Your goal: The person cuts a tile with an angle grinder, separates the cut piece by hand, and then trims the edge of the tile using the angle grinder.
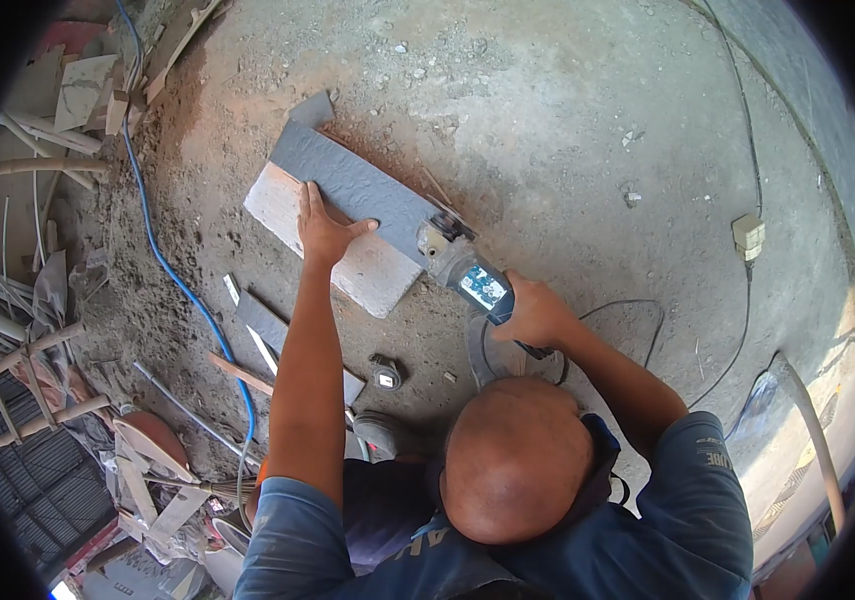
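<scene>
A dark grey tile (362, 185) lies on a pale block (377, 275) on the ground. My left hand (325, 232) presses on the tile's lower edge, its thumb spread away from the fingers. My right hand (535, 312) is wrapped around the body of an angle grinder (482, 285), whose head meets the right end of the tile. The grinder's disc is mostly hidden by its guard and head. A small grey tile piece (311, 110) sits at the tile's far upper end.
A blue hose (152, 235) runs down the left, beside scrap wood and rubble. Cut tile strips (262, 318) and a small black-and-white object (386, 374) lie near my left arm. A cable with a pale connector box (747, 237) is at right. The top of a head (519, 460) shows below.
</scene>
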Demonstrator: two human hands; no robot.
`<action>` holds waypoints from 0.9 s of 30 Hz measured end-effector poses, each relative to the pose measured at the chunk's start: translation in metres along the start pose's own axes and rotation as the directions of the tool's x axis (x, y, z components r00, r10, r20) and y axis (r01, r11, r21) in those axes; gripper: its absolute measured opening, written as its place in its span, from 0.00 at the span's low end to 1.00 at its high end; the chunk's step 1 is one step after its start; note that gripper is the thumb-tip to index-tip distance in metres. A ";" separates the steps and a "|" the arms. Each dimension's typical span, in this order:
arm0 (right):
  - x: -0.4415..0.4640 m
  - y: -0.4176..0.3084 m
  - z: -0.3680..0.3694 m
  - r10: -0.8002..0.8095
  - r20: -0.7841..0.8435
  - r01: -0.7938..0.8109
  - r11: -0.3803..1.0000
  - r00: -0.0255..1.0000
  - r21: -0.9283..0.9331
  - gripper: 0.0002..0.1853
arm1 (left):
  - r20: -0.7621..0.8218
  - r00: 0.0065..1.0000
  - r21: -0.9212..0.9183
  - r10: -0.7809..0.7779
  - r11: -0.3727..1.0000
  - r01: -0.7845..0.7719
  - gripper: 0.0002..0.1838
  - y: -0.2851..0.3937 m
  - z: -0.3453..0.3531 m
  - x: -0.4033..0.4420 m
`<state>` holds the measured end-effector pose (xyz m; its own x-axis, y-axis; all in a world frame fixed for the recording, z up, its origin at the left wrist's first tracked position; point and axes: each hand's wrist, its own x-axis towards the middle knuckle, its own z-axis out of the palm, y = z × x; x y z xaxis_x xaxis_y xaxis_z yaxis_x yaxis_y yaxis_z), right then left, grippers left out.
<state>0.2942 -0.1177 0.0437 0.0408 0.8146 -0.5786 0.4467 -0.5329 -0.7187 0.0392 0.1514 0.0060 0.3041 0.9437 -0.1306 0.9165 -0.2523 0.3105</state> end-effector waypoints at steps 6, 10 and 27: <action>0.003 -0.013 -0.006 0.011 0.047 -0.010 1.000 0.999 -0.018 0.38 | 0.003 1.000 0.009 -0.003 1.000 0.003 0.75 0.001 -0.001 -0.001; 0.003 -0.004 -0.001 0.003 0.030 -0.003 1.000 1.000 -0.010 0.38 | -0.004 1.000 0.008 0.005 1.000 -0.005 0.75 -0.001 0.001 0.000; 0.001 -0.007 -0.005 0.002 0.010 -0.002 1.000 1.000 0.030 0.40 | 0.030 0.999 0.018 -0.029 0.999 0.028 0.74 0.007 -0.006 -0.002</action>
<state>0.2951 -0.1123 0.0504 0.0326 0.8113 -0.5838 0.4197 -0.5412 -0.7287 0.0437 0.1491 0.0140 0.2851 0.9437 -0.1679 0.9292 -0.2291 0.2899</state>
